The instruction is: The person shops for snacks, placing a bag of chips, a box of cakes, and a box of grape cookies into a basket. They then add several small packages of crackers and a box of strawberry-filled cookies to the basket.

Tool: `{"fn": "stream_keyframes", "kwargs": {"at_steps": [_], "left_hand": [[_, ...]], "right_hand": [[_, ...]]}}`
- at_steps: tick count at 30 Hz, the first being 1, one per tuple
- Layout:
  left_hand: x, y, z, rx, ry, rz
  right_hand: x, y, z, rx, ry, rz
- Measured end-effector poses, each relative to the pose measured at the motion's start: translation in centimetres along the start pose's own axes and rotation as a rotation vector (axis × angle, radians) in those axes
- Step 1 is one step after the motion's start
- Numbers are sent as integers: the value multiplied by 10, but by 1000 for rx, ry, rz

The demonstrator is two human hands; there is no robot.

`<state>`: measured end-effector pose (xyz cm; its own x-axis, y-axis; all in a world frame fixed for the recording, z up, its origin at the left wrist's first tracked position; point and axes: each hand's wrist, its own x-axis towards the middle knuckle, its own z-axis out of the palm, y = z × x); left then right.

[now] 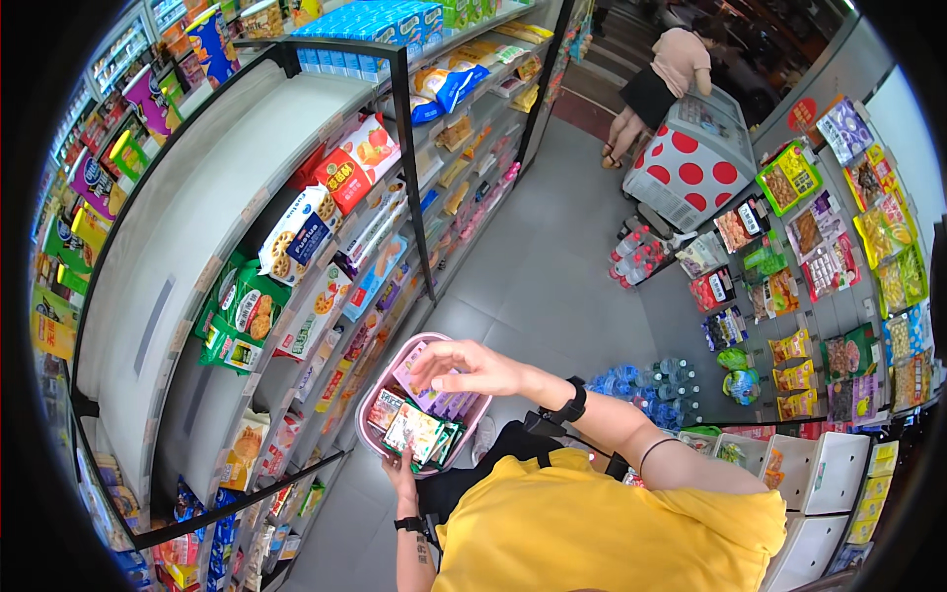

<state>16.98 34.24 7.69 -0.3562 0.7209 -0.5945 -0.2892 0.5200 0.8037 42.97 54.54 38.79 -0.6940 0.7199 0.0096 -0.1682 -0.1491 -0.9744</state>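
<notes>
A pink plastic basket point(361, 424) is in front of me, beside the shelf unit. Its near-left edge is in the grip of my left hand point(400, 476), whose fingertips come up next to the packets inside. Over the basket's far side hovers my right hand point(462, 369), holding nothing, its fingers stretched out and slightly bent. It hides some of the contents. Inside lie a white-and-green packet point(412, 432), a purple package point(449, 404), a reddish packet point(384, 408) and some dark green packets point(449, 440).
Snack shelves point(197, 187) run along the left, with biscuit packs point(301, 234) and green bags point(249, 308). Bottled water point(656, 387) stands on the floor to the right, near hanging snack packets point(792, 375). Farther off, a person point(679, 64) leans over a red-dotted freezer point(691, 168).
</notes>
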Motion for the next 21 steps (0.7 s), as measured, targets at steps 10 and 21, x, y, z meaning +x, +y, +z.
{"fn": "stream_keyframes", "kwargs": {"at_steps": [10, 21], "left_hand": [[-22, -97, -162, 141, 435, 34], [-76, -121, -244, 561, 375, -391]], "right_hand": [[-28, -175, 80, 367, -517, -921], [-29, -182, 170, 468, -662, -773]]}}
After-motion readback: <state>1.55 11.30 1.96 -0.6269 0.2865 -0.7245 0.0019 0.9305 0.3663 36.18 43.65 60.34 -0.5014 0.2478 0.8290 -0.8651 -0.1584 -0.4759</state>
